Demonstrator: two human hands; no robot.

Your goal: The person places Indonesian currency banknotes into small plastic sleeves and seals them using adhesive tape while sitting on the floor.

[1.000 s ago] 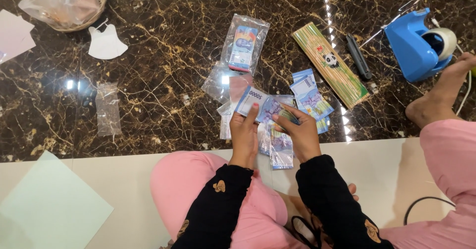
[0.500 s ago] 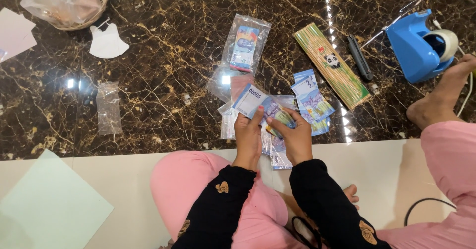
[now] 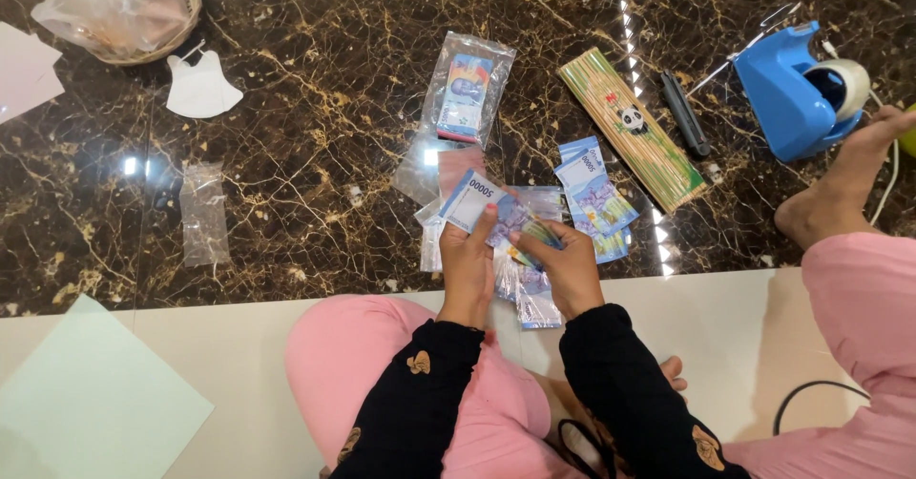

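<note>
My left hand grips a blue banknote that sticks up and to the left above the fingers. My right hand pinches another blue note close beside it, over a pile of clear plastic sleeves on the dark marble floor. A small stack of blue banknotes lies just to the right of my hands. A clear bag holding a folded note lies further out, above my hands.
A pack of bamboo skewers and a black pen lie to the right, beside a blue tape dispenser. Another person's foot rests at the right edge. Far left: an empty plastic sleeve, white cut-out, basket, green paper.
My hands have drawn closer together and slightly nearer to me, with the notes still in them. The camera view has shifted a little; the things on the floor lie as before.
</note>
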